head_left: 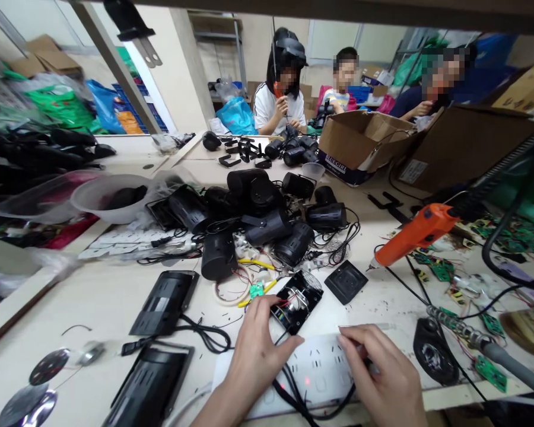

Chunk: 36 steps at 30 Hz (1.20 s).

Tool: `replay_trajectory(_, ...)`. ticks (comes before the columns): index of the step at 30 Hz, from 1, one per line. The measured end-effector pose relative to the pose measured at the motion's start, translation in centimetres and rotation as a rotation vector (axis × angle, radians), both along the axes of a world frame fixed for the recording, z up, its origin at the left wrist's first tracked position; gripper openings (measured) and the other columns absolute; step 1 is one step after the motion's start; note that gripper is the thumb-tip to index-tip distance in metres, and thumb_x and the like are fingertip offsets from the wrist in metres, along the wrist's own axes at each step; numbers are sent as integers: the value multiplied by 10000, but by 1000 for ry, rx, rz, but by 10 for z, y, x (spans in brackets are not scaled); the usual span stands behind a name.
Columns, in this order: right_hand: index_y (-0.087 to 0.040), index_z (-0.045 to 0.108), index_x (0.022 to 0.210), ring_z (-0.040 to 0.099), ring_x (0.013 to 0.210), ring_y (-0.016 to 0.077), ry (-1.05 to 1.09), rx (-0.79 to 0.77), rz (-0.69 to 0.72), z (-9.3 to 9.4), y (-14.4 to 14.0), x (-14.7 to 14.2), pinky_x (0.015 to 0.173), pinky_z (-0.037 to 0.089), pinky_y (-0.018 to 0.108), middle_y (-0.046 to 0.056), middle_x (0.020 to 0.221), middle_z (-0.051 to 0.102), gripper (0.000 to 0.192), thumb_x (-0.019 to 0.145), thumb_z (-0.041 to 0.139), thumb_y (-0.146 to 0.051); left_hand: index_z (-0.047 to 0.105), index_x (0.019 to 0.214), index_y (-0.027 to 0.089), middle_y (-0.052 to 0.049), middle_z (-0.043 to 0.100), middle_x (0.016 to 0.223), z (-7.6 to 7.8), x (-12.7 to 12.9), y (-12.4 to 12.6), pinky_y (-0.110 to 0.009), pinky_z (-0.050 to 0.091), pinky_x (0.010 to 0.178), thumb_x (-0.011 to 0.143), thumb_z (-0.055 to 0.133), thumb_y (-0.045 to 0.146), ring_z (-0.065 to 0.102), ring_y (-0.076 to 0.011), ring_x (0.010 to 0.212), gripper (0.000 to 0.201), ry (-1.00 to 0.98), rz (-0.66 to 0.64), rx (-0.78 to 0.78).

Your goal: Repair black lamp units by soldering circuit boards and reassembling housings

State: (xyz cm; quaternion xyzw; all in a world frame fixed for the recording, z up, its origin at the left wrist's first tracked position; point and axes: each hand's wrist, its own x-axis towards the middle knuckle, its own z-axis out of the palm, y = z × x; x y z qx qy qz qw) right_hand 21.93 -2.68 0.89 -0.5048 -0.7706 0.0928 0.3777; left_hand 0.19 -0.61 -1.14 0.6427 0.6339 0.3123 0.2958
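My left hand (260,350) is curled around the near end of an open black housing (299,299), fingers at its left edge and thumb in front. Red and white wires and a silvery part show inside the housing. My right hand (380,370) is closed in a pinch to the right; a thin pale stick-like thing shows by its fingertips, its kind unclear. Under both hands is a white power strip (315,365) with lit red lights, black cables running across it. A black square cover (346,281) lies just beyond the right hand.
An orange electric screwdriver (416,234) hangs at the right, near a soldering iron (485,344) in a coil holder. Black lamp housings (258,207) are heaped behind; two more (164,302) lie left. Cardboard boxes (360,142) and several people (282,89) are across the table.
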Motion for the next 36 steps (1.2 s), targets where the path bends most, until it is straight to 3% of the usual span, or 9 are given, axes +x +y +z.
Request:
replay_trajectory(10, -195, 603, 931, 644, 738, 162, 53, 83, 14, 2, 13, -9, 694, 525, 258, 31, 784, 658, 119, 955, 502, -137, 524, 1016, 224, -76, 600, 1097, -5, -2, -1, -448, 525, 871, 687, 775, 277, 600, -277, 1027, 417, 32, -6, 78)
replay_trajectory(22, -175, 590, 984, 602, 756, 188, 4, 3, 64, -7, 27, -26, 684, 493, 299, 45, 820, 628, 146, 966, 460, -111, 524, 1020, 231, -62, 608, 1028, -13, -5, 1, -437, 557, 828, 683, 794, 315, 616, -275, 991, 439, 63, -29, 188)
replay_trajectory(31, -176, 578, 844, 568, 692, 225, -120, -29, 7, -4, 40, -52, 609, 445, 339, 53, 751, 586, 218, 975, 408, -141, 540, 1018, 222, -70, 628, 1001, -11, -5, 2, -431, 573, 797, 697, 783, 358, 637, -279, 967, 425, 89, -41, 238)
replay_trajectory(36, -182, 553, 758, 558, 672, 215, -131, -37, 3, -9, 45, -59, 602, 447, 332, 50, 722, 568, 284, 964, 371, -111, 537, 1044, 216, -76, 642, 1043, -12, -6, 1, -439, 581, 803, 672, 785, 379, 664, -282, 954, 475, 80, 7, 154)
